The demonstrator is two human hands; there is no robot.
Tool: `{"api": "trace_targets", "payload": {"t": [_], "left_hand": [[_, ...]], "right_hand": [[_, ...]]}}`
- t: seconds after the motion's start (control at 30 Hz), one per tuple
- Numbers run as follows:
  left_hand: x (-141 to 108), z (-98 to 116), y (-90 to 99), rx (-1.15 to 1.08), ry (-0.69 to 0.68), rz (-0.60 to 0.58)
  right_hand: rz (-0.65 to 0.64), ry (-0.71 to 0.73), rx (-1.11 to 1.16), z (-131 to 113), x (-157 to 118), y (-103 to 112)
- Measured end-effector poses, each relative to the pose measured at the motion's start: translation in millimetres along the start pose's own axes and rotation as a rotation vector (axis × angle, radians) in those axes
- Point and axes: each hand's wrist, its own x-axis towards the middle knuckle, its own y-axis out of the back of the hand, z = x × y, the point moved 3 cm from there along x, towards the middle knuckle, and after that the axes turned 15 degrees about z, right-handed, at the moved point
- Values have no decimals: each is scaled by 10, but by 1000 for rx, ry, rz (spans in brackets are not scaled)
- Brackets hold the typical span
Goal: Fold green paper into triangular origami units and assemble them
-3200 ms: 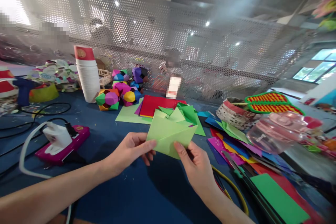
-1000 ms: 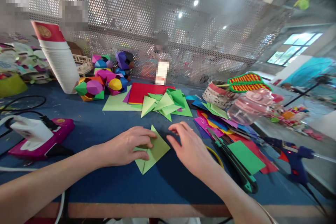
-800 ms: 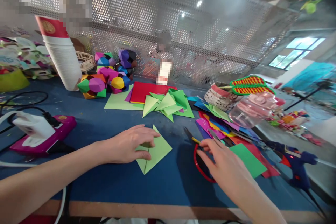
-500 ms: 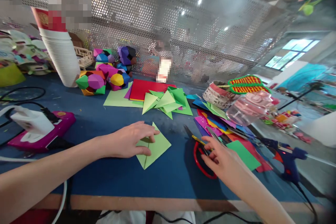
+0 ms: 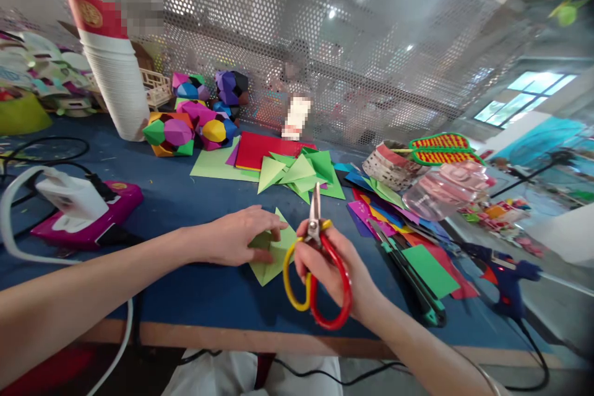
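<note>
- Scissors (image 5: 314, 229) fill my right hand (image 5: 336, 263), gripped near the pivot, blades pointing away from me.
- Paper (image 5: 279, 252) lies just left of that grip, under my left hand (image 5: 239, 235), thumb and fingers apart.
- Table edge (image 5: 208, 335) runs near, on my side.
- Bare tabletop (image 5: 378, 288) separates grip from cutter (image 5: 415, 275) rightward.
</note>
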Motion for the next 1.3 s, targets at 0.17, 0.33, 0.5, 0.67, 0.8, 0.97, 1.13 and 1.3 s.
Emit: {"api": "trace_targets", "payload": {"t": [0.17,0.33,0.5,0.67,0.8,0.97,1.13,1.3], "left_hand": [[-16,23,12,-14,-42,3],[-17,26,5,35,-13,-6],[-8,34,5,66,3,-32],[-9,60,21,73,35,-73],[-23,47,25,88,29,-76],[-32,28,19,99,35,-103],[-31,26,12,85,45,-113],[-27,24,17,63,39,-81]], "right_hand": [[-135,20,21,87,14,-288],[-179,42,-42,150,118,-250],[-195,40,-121,179,234,-104],[-161,15,-197,189,328,62],[-150,16,-212,188,401,171],[-101,-21,-238,216,488,358],[-87,-13,-244,252,547,515],[-41,-14,-273,257,554,612]]}}
